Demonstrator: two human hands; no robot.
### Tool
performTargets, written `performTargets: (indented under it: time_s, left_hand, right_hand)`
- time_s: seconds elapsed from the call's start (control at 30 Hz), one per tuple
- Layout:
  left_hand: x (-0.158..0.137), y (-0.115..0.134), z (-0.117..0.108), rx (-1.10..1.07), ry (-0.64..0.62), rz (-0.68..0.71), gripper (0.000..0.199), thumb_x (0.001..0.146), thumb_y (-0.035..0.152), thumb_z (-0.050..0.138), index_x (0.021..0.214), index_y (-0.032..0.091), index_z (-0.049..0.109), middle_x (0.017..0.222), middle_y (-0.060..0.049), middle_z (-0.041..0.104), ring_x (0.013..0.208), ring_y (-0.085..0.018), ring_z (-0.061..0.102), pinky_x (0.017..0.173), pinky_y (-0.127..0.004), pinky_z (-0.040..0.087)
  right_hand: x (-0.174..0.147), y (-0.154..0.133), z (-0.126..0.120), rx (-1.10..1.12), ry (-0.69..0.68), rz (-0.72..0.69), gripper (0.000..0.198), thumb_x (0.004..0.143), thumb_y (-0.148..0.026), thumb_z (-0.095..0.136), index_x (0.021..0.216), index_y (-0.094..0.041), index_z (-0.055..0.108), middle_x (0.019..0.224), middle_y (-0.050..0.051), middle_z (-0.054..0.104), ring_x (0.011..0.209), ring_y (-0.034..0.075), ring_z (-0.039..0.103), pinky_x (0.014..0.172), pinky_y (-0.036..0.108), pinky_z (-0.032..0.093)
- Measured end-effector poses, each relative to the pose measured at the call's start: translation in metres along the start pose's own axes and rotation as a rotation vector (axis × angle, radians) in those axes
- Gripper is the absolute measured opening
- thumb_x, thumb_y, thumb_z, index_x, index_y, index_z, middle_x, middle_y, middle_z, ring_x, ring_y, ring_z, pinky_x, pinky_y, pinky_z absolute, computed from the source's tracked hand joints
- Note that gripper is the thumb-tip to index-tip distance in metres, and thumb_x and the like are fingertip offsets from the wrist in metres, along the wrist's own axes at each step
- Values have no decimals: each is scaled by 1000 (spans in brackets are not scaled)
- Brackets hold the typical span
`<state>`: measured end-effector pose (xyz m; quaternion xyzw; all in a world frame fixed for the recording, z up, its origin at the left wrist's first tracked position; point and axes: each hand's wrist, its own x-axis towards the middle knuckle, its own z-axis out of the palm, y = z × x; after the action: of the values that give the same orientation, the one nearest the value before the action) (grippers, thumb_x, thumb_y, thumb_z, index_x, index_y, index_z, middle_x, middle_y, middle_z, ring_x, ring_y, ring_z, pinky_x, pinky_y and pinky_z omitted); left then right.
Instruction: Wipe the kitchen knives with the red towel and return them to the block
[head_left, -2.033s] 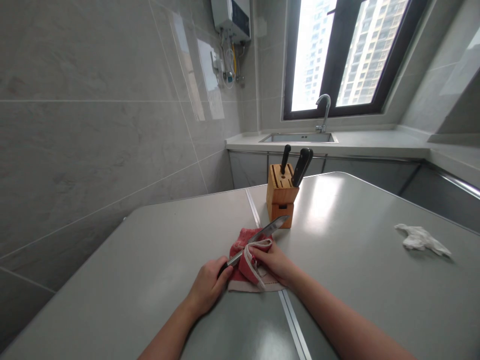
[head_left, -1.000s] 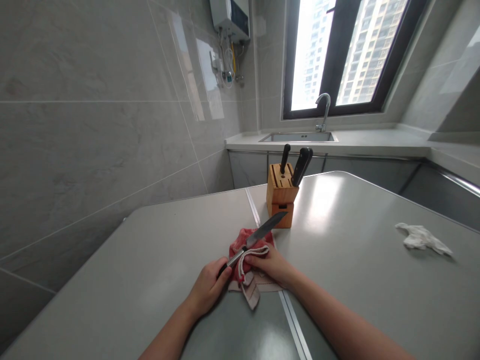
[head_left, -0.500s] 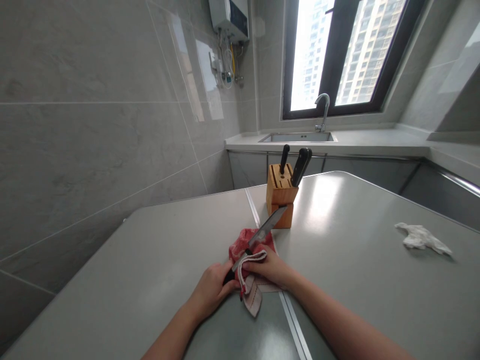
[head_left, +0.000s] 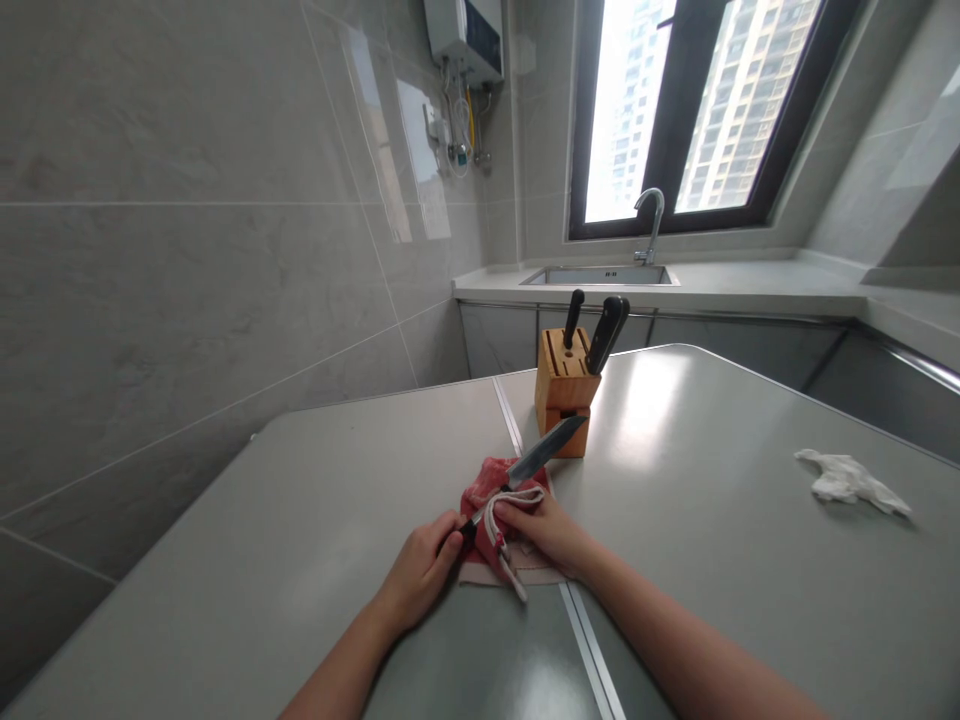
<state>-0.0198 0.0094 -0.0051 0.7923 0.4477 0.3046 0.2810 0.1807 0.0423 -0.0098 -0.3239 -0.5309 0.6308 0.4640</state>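
Note:
My left hand (head_left: 424, 566) is closed round the black handle of a kitchen knife (head_left: 546, 452), whose blade points up and away to the right. In my right hand (head_left: 551, 530) is a red cloth with a pale border (head_left: 486, 482), pinched in a fold over the knife near its handle. More of the cloth lies on the table under the knife. Just beyond the blade tip stands a wooden knife block (head_left: 566, 390), holding black-handled knives (head_left: 607, 335) in its top slots. Part of the knife is hidden by the cloth fold.
A crumpled white tissue (head_left: 851, 482) lies on the right of the grey table (head_left: 300, 500). A pale metal strip (head_left: 589, 640) runs across the tabletop. Behind are a counter with a sink (head_left: 600, 276) and a faucet (head_left: 654, 225), and a tiled wall at left.
The blade has turned, showing a darker face, and its tip has shifted slightly right. My right hand and the cloth fold have slid a little along the knife, away from the left hand.

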Motion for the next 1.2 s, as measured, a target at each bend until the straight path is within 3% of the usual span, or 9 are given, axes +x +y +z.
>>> performTargets:
  time_s: [0.27,0.63,0.9,1.2]
  left_hand:
    - [1,-1,1,-25,29,-35,30,93,35,34,69,18,43,64,3,45,60,-12,42,59,-22,32]
    - [1,-7,4,9,41,-52,33,94,35,31,67,18,40,63,3,45,58,-12,42,57,-22,31]
    - [2,-1,0,15,39,-22,29,92,35,34,79,17,53,69,0,53,64,-14,49,62,-23,36]
    - [2,2,-2,59,21,13,25,90,35,42,81,17,56,72,-1,57,67,-15,51,63,-23,36]
  right_hand:
    - [3,5,-2,0,40,53,29,71,-46,66,70,-17,63,64,-1,60,61,13,52,63,27,40]
    - [6,13,-3,86,69,42,29,74,-48,62,73,-19,63,60,-2,57,63,14,53,71,30,44]
    - [4,9,-2,114,59,72,32,73,-49,63,71,-17,62,61,-1,58,62,14,54,71,30,46]
    - [5,10,-3,116,79,86,34,70,-49,66,82,-17,66,61,0,60,65,16,57,69,31,47]
